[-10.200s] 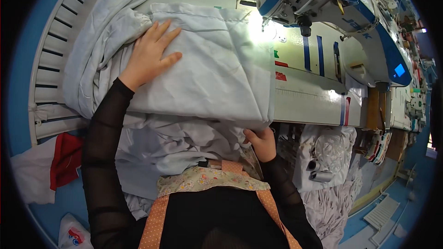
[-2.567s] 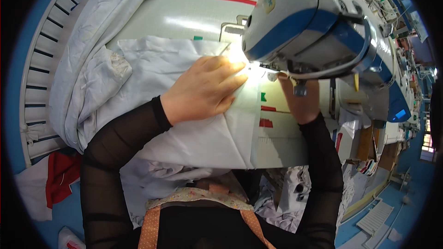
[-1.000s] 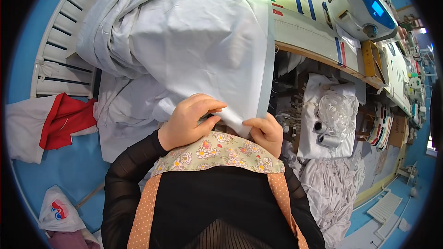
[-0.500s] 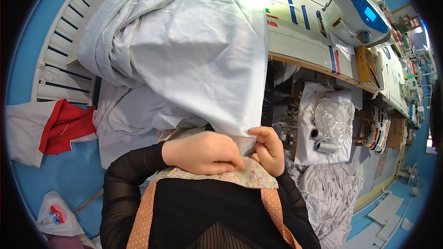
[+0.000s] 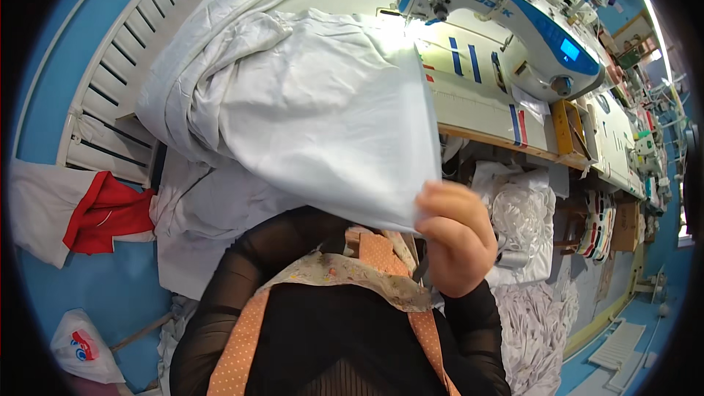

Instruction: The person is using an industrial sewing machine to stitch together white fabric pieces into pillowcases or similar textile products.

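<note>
A large sheet of white fabric (image 5: 315,103) spreads over the sewing table and hangs down in front of me. Its far right edge runs up to the lit needle area of a white and blue sewing machine (image 5: 499,22). My right hand (image 5: 460,238) is closed on the sheet's near right corner, fingers bent and slightly blurred. The left forearm (image 5: 271,249), in a sheer black sleeve, reaches under the hanging fabric, which hides my left hand. Just below the fabric sits the floral edge of an apron (image 5: 337,273) with orange dotted straps.
A wooden tray (image 5: 568,132) stands at the table's right edge. Below it are a transparent bundle (image 5: 517,209) and bunched white cloth (image 5: 532,330). A white slatted rail (image 5: 117,88) borders the left side, with a red and white cloth (image 5: 110,216) nearby.
My left hand has left the apron front and gone out of sight beneath the fabric. The right hand has moved right and slightly up, raising the sheet's corner. The view has shifted a little.
</note>
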`<move>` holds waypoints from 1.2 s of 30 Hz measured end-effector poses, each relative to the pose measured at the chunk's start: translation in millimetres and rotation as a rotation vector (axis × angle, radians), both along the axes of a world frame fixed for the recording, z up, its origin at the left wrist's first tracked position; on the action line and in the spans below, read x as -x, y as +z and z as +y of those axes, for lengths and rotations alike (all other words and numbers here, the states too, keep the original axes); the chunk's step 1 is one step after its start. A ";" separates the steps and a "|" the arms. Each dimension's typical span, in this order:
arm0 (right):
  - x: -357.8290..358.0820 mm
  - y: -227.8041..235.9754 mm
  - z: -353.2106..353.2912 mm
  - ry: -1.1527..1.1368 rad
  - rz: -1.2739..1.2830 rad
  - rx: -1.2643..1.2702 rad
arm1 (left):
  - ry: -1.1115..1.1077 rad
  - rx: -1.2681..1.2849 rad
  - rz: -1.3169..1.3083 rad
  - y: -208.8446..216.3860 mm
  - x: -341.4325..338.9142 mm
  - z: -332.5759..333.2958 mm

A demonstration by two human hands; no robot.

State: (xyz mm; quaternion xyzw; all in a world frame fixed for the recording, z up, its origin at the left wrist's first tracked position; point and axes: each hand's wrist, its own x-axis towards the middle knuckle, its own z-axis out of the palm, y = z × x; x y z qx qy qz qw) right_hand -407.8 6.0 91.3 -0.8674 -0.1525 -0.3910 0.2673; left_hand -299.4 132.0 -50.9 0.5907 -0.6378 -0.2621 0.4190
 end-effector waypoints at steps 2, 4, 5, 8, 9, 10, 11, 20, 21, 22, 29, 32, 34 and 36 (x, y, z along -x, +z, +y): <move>4.8 -8.7 -2.7 0.119 0.245 -0.296 | 0.201 0.098 -0.146 5.0 -27.8 44.1; 10.4 -38.4 2.4 0.151 0.441 -0.582 | 0.409 0.139 -0.318 1.6 -51.9 94.3; 12.2 -58.0 5.6 0.151 0.523 -0.676 | 0.489 0.131 -0.396 -3.3 -56.4 114.1; 9.4 -119.4 6.3 -0.059 0.887 -0.883 | 0.523 -0.034 -0.514 -17.1 -40.7 139.8; 8.2 -135.4 3.9 -0.008 0.826 -0.893 | 0.424 -0.190 -0.480 -16.0 -30.6 139.2; 5.6 -148.7 0.0 0.010 0.837 -1.052 | 0.381 -0.444 -0.411 -11.5 -20.1 131.1; 5.0 -158.5 -4.1 0.001 0.857 -1.216 | 0.302 -0.694 0.013 0.0 -20.1 128.6; -8.7 -180.8 -33.1 -0.065 0.956 -0.878 | 0.276 0.166 -0.416 85.7 -135.7 -12.1; -10.2 -181.9 -35.9 -0.071 0.956 -0.856 | 0.283 0.203 -0.404 81.3 -147.1 -22.9; -11.5 -182.5 -38.3 -0.101 0.985 -0.833 | 0.269 0.167 -0.533 76.3 -157.0 -31.4; -40.1 -180.6 -56.8 -0.097 0.996 -0.747 | 0.158 0.093 -0.613 61.5 -200.0 -47.2; -55.8 -176.0 -65.4 -0.079 0.969 -0.713 | 0.196 0.088 -0.617 61.5 -220.1 -59.8; -65.1 -172.9 -70.0 -0.102 0.942 -0.645 | 0.195 0.111 -0.595 60.4 -234.4 -66.9; -72.6 -169.4 -73.3 -0.069 0.887 -0.614 | 0.196 0.121 -0.582 58.1 -248.9 -72.6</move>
